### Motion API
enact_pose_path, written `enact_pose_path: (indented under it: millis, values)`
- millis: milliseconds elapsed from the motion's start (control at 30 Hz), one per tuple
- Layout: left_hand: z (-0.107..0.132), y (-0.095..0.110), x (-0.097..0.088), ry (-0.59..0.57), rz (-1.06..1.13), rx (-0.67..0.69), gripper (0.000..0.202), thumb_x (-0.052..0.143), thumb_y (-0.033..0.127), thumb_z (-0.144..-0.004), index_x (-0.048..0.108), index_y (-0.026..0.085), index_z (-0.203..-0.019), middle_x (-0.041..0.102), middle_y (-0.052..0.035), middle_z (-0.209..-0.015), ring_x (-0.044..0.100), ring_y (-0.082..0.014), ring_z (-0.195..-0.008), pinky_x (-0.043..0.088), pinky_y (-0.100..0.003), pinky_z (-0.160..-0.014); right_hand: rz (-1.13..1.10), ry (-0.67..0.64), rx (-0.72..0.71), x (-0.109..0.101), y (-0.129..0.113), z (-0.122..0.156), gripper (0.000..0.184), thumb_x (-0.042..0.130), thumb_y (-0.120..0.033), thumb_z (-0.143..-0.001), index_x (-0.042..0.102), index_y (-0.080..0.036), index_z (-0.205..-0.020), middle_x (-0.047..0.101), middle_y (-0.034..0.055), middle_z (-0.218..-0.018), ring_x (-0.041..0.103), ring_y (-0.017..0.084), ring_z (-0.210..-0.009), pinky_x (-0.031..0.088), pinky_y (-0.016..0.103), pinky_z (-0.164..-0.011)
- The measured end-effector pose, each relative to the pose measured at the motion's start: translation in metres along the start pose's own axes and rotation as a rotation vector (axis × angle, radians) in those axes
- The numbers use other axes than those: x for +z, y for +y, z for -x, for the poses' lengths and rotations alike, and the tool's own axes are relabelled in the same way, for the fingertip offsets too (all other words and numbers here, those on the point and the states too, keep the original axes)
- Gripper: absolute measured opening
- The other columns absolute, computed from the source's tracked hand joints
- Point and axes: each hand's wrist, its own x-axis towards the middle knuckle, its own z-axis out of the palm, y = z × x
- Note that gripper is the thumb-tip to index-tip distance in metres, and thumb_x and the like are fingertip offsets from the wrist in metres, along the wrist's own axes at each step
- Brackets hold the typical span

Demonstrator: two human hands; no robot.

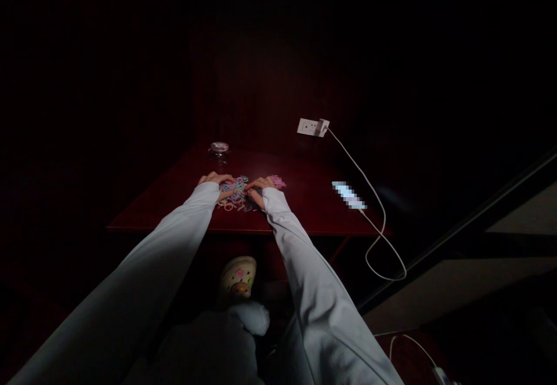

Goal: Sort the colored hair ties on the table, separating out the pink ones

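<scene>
A loose heap of small coloured rubber bands [237, 196] lies on a dark red wooden table [304, 211]. My left hand [214, 181] rests at the left edge of the heap with its fingers curled over the bands. My right hand [260, 189] is at the heap's right side, fingers bent and pinched near a few bands. A small pink cluster of bands [277, 181] sits just right of my right hand. Both arms wear long pale sleeves. The scene is very dark, so what each hand holds cannot be made out.
A small glass jar [219, 149] stands at the table's far edge. A phone [348, 195] lies on the right, its white cable [378, 211] running to a wall socket [312, 126]. A pale clog [237, 278] shows below the table.
</scene>
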Motion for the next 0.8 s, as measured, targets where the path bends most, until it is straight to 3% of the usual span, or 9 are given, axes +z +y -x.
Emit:
enact_pose_path:
  millis: [333, 633, 800]
  values:
    - [-0.006, -0.007, 0.001, 0.024, 0.032, 0.034, 0.035, 0.081, 0.036, -0.082, 0.08, 0.034, -0.117, 0.078, -0.0025, -0.112, 0.069, -0.0311, -0.123, 0.049, -0.04, -0.109, 0.03, -0.002, 0.019, -0.001, -0.003, 0.0, 0.018, 0.062, -0.025, -0.104, 0.08, -0.028, -0.107, 0.078, 0.0032, -0.118, 0.06, 0.024, -0.118, 0.047, 0.037, -0.108]
    - [-0.006, -0.003, 0.007, 0.08, 0.049, 0.061, 0.038, 0.074, 0.035, -0.082, 0.077, 0.032, -0.12, 0.081, -0.0023, -0.105, 0.069, -0.0295, -0.114, 0.051, -0.039, -0.103, 0.051, 0.082, 0.08, 0.01, -0.007, -0.006, 0.02, 0.065, -0.029, -0.105, 0.077, -0.029, -0.121, 0.078, 0.0033, -0.118, 0.06, 0.025, -0.116, 0.049, 0.038, -0.107]
    - [-0.003, -0.002, 0.001, 0.019, 0.073, 0.132, 0.041, 0.073, 0.037, -0.085, 0.074, 0.03, -0.125, 0.08, -0.0028, -0.104, 0.07, -0.0286, -0.11, 0.052, -0.038, -0.101, 0.074, 0.093, 0.102, 0.017, -0.016, -0.011, 0.023, 0.068, -0.037, -0.107, 0.079, -0.03, -0.126, 0.075, 0.0047, -0.126, 0.056, 0.026, -0.123, 0.046, 0.038, -0.11]
